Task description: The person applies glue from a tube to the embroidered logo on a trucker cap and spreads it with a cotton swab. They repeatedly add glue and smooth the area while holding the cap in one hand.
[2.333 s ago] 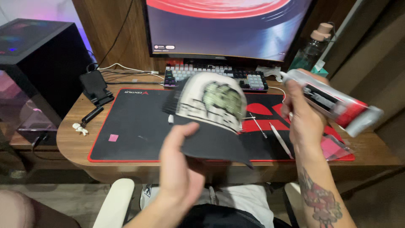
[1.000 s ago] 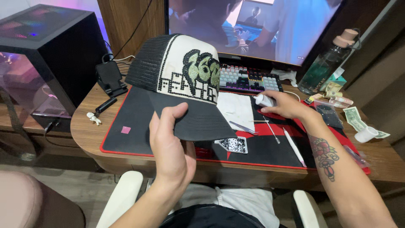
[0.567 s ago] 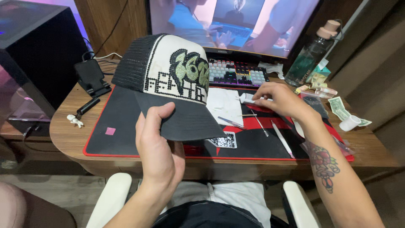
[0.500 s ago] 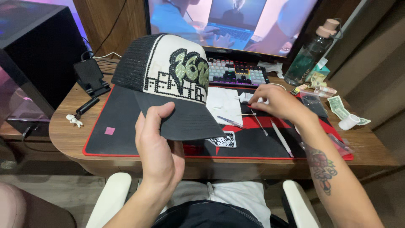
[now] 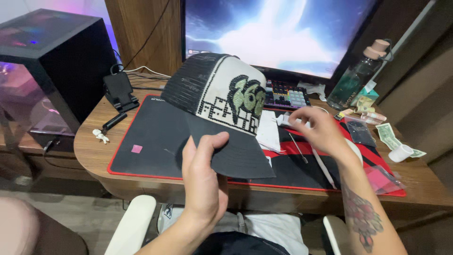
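My left hand point(image 5: 203, 184) grips the black brim of a trucker cap point(image 5: 222, 94) and holds it up over the black, red-edged desk mat point(image 5: 151, 156). The cap has black mesh sides and a white front panel with a beaded green and black design. My right hand point(image 5: 321, 132) hovers low over the mat to the right of the cap. Its fingers are apart, with the tips by a small white item point(image 5: 284, 121) next to a white paper point(image 5: 269, 134). A thin metal tool point(image 5: 298, 147) lies just below that hand.
A keyboard point(image 5: 288, 97) and a monitor point(image 5: 283, 33) stand behind the cap. At the right are a dark bottle point(image 5: 354, 80), banknotes point(image 5: 389, 134), a white roll point(image 5: 401, 152) and a pink packet point(image 5: 382, 179). A computer case point(image 5: 52, 71) and a phone stand point(image 5: 118, 89) sit at the left.
My right hand has set down the red and white tube it held and has come down over the mat. The cap has turned slightly, still held by its brim.
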